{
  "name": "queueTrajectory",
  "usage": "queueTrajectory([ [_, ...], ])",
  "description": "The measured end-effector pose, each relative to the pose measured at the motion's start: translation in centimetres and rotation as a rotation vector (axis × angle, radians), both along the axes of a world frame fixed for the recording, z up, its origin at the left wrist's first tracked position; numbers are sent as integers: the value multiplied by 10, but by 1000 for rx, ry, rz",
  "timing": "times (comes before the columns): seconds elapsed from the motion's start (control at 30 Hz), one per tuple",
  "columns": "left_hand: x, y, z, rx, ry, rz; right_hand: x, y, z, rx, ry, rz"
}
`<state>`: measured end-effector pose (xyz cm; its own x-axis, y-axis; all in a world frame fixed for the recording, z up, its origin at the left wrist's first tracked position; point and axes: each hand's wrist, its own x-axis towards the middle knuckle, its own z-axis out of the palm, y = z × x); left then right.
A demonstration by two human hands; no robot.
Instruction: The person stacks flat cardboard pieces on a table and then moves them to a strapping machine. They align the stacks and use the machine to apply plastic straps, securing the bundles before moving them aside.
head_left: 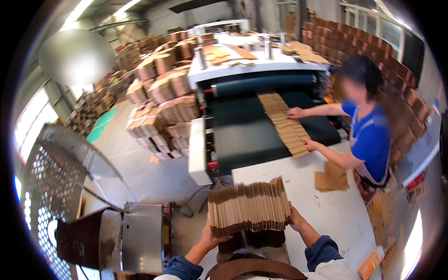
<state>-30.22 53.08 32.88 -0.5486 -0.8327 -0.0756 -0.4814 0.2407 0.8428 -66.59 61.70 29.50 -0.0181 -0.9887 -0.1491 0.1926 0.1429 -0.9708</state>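
A thick bundle of folded brown cardboard pieces (249, 205), standing on edge side by side, is gripped between my two hands in front of my body. My left hand (212, 237) presses on the bundle's left end, with its fingers partly under the lower edge. At the opposite end, my right hand (298, 220) clasps the bundle's right side, and some of its fingers are hidden. The bundle is held up near the edge of a white table (333, 233).
Beyond the table runs a dark conveyor belt (240, 135) with a row of overlapping cardboard pieces (282, 123). A co-worker in blue (371, 135) touches that row. Flat cardboard (332, 178) lies on the table. A metal machine (142, 238) stands left; cardboard stacks (165, 112) rise behind.
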Motion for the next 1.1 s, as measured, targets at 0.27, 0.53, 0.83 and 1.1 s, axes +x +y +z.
queueTrajectory([
  [0.27, 195, 28, -24, -71, 158, 558, 196, -160, 13, 155, -82, 418],
  [0.53, 376, 50, -53, -182, 54, 984, 452, -269, 30, -159, 257, 854],
  [0.83, 459, 58, -100, 36, 404, 1408, 654, -347, 5, 65, 225, 1209],
  [1.1, 481, 54, -204, 198, 478, 1640, 755, -394, -105, 267, 539, 1553],
])
